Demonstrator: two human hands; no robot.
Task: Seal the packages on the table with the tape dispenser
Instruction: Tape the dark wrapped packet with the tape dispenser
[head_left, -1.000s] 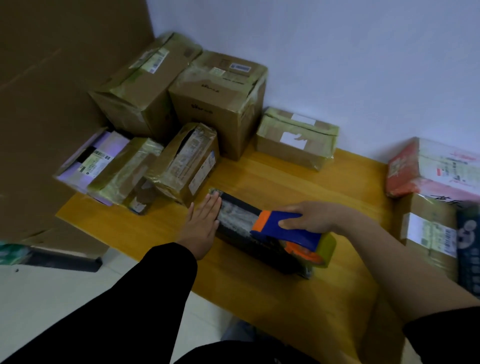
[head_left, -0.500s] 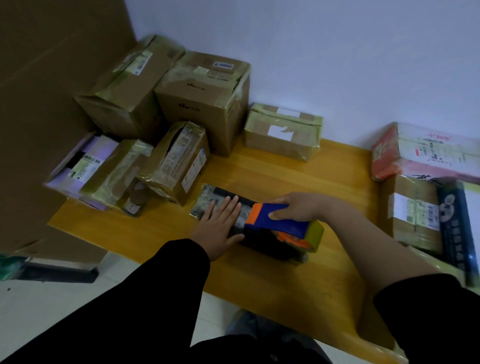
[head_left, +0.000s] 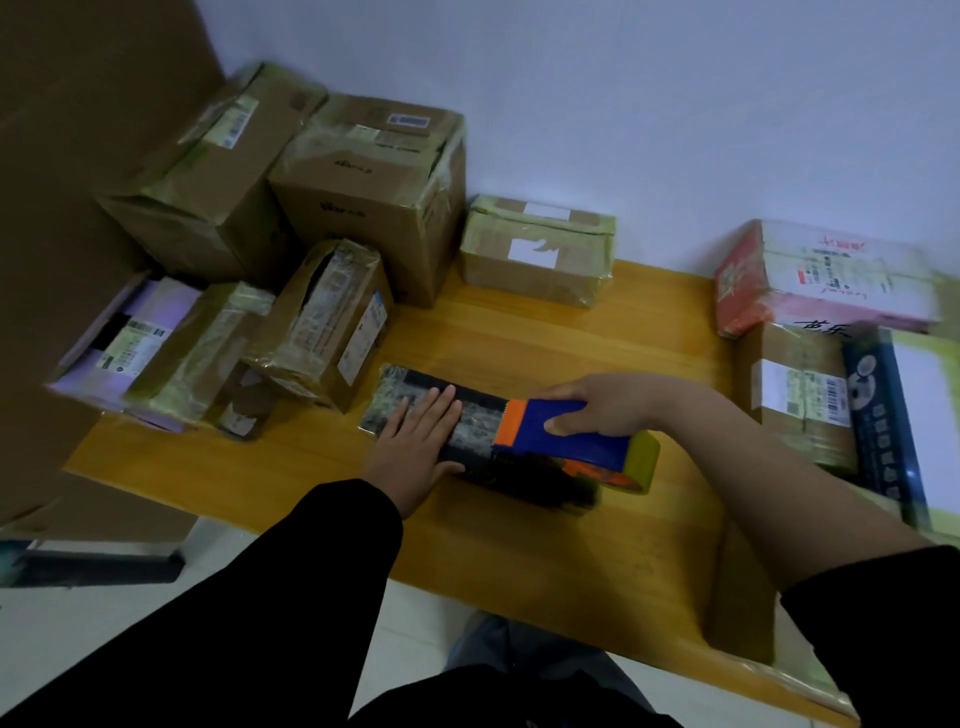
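A flat dark package (head_left: 470, 423) lies in the middle of the wooden table (head_left: 519, 545). My left hand (head_left: 418, 449) presses flat on its left part, fingers straight. My right hand (head_left: 597, 410) grips the blue and orange tape dispenser (head_left: 566, 441), which rests on the package's right part with its yellowish tape roll (head_left: 641, 462) at the right end. The package's right end is hidden under the dispenser.
Several taped cardboard boxes (head_left: 374, 192) crowd the back left of the table, with a small one (head_left: 537, 249) against the wall. More parcels (head_left: 821, 280) are stacked at the right edge. A big cardboard sheet (head_left: 67, 208) stands at the left. Floor lies beyond the near table edge.
My left hand has slid from the package's left end onto its top. The dispenser stays on the package's right part in my right hand. The camera has shifted a little.
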